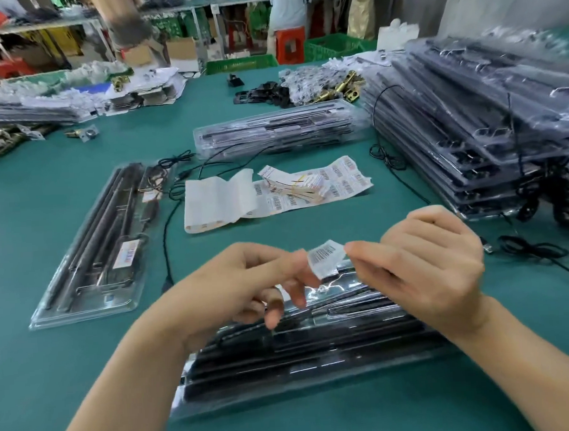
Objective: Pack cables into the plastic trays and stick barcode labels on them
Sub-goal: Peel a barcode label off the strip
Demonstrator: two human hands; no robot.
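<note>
A small white barcode label (325,256) hangs between my two hands above a clear plastic tray (316,352) packed with black parts near the table's front. My left hand (247,283) pinches the label's left edge with curled fingers. My right hand (424,267) pinches its right edge between thumb and forefinger. A sheet of barcode labels (311,191) lies unrolled in the middle of the table. To the left lies another packed tray (97,245) with a label stuck on it.
A tall stack of packed trays (489,122) fills the right side, with black cables (539,251) trailing beside it. One more tray (278,130) lies behind the label sheet. Brass fittings, paper and parts crowd the far edge of the green table (70,374).
</note>
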